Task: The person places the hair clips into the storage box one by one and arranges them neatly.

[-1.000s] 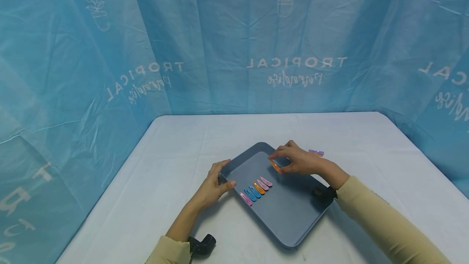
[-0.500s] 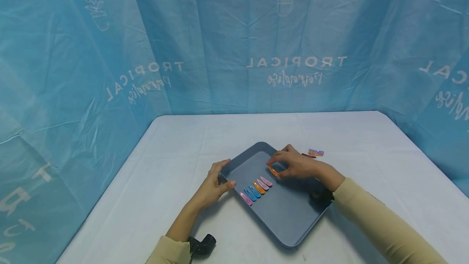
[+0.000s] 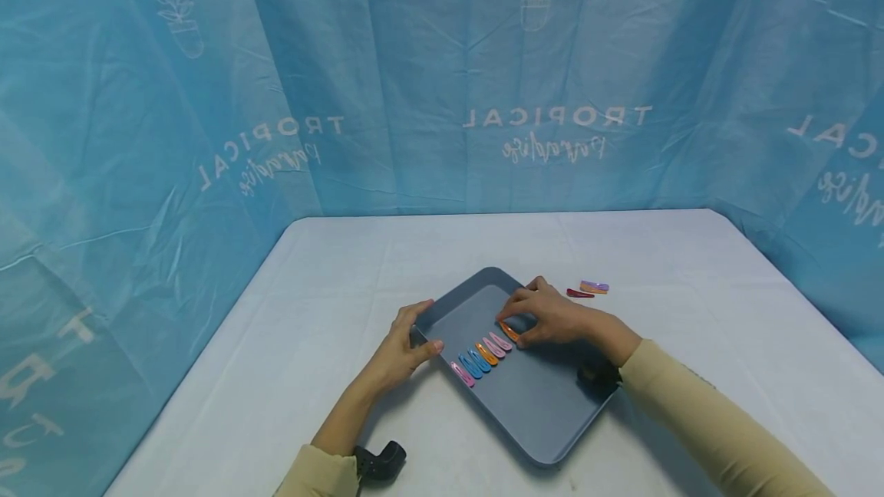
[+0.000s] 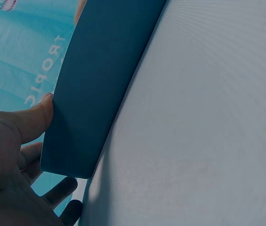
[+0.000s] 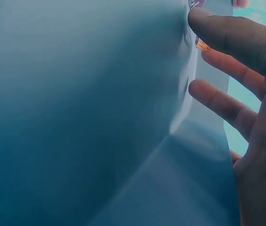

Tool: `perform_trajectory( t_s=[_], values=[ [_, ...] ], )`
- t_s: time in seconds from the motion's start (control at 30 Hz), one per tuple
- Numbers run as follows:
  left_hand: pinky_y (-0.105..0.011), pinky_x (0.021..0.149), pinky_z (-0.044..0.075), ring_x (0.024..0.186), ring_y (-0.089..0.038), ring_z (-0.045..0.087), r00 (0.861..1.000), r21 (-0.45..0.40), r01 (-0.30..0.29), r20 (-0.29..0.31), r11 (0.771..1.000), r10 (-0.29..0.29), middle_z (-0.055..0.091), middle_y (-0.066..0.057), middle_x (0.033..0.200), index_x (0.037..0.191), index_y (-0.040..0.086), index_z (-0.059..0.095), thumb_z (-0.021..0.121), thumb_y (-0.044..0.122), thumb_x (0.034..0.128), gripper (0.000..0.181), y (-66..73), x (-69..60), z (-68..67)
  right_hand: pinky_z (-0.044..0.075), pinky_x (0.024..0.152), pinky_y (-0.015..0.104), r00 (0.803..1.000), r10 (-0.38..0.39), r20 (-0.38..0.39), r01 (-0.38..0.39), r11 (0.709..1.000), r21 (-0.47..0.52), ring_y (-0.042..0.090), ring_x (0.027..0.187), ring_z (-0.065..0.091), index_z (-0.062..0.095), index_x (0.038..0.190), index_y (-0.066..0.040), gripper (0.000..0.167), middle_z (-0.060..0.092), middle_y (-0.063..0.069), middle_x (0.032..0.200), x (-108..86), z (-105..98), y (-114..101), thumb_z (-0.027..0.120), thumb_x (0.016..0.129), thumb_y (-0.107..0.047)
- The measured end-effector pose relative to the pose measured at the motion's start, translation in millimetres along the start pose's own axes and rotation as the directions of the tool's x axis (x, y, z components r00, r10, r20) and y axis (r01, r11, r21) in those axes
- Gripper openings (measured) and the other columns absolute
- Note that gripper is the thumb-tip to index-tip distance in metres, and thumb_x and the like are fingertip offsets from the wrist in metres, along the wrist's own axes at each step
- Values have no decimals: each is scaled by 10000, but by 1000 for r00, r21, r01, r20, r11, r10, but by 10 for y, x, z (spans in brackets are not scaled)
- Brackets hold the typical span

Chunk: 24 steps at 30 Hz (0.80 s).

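Observation:
A grey-blue tray [image 3: 545, 405] lies turned cornerwise on the table in the head view. My left hand [image 3: 406, 345] grips its left corner; in the left wrist view the thumb [image 4: 41, 115] touches the rim of the tray wall [image 4: 97, 75]. Between thumb and fingertips, my right hand [image 3: 555, 316] pinches an orange hair clip [image 3: 509, 330], low over the tray floor. That clip [image 5: 202, 45] is mostly hidden behind the thumb in the right wrist view. Beside it runs a slanted row of several snap hair clips: pink [image 3: 462, 374], blue [image 3: 469, 365], orange [image 3: 486, 353] and paler pink [image 3: 497, 345].
Beyond the tray's right side, a red clip [image 3: 580, 293] lies on the white tablecloth [image 3: 387, 259] near a purple clip [image 3: 595, 284] and an orange one just below it. A blue printed curtain [image 3: 414, 83] hangs behind the table.
My right hand has moved left and toward me with the orange hair clip, bringing it close to the row's upper end. The red clip has come into view. My left hand stays put.

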<state>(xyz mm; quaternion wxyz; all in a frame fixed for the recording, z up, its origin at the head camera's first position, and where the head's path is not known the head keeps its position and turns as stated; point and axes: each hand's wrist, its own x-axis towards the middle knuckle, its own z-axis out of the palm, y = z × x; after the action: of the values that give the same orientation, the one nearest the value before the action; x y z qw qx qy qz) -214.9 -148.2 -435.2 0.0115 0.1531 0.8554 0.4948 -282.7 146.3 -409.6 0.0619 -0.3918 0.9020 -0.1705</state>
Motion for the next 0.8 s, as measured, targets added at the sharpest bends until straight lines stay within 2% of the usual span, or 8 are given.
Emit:
perform_trajectory(
  t_s=[0.33,0.8],
  values=[
    [-609,1101,224,1420,-372,209,1000,8,6,1,1000,-6,292,-142,1489,1465,127,320,681,202,864,706,-12,-5,-4,401,889,433,999,34,16,-33,999,-37,257,1166,350,644,1207,-311,427,557,-18,1252,1,33,-27,749,794,-333],
    [-602,1104,229,1424,-370,206,1000,16,23,-8,1000,-23,298,-139,1486,1461,128,325,687,195,860,704,3,4,8,410,892,429,998,55,24,-53,997,-58,255,1180,346,633,1222,-327,449,543,-18,1255,-6,27,-45,751,789,-354]
  ],
)
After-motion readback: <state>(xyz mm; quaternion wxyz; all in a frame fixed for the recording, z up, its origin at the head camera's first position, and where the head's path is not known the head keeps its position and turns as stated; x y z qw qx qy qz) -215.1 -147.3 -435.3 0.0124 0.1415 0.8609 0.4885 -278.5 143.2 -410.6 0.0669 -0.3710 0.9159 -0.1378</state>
